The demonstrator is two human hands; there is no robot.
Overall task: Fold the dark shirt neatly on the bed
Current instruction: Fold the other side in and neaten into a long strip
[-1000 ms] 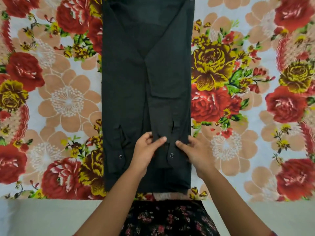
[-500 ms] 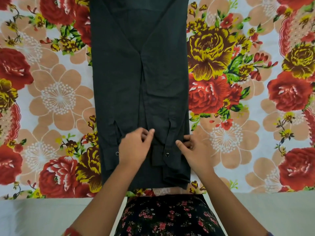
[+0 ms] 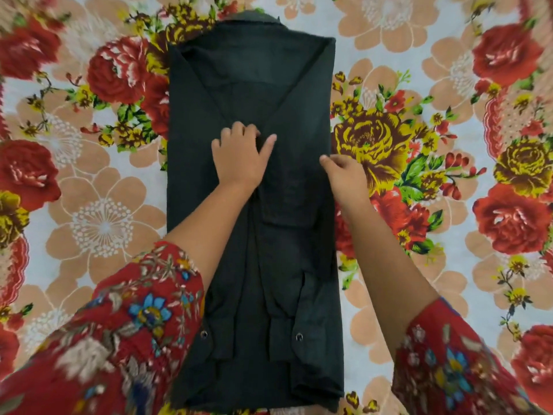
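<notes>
The dark shirt (image 3: 293, 85) lies flat on the bed as a long narrow rectangle, collar at the far end. Both sleeves are folded down its middle, and the cuffs with snap buttons are at the near end. My left hand (image 3: 241, 158) rests palm down on the middle of the shirt with its fingers spread. My right hand (image 3: 344, 172) is at the shirt's right edge at about the same height. Its fingertips are drawn together on the edge of the cloth.
The floral bedsheet (image 3: 98, 223), with red, yellow and peach flowers, surrounds the shirt on both sides. My red patterned sleeves (image 3: 128, 330) fill the lower corners and cover the shirt's near left corner.
Both hands have moved from the cuffs at the near end up to the middle of the shirt. The view has shifted forward, so the collar end now shows.
</notes>
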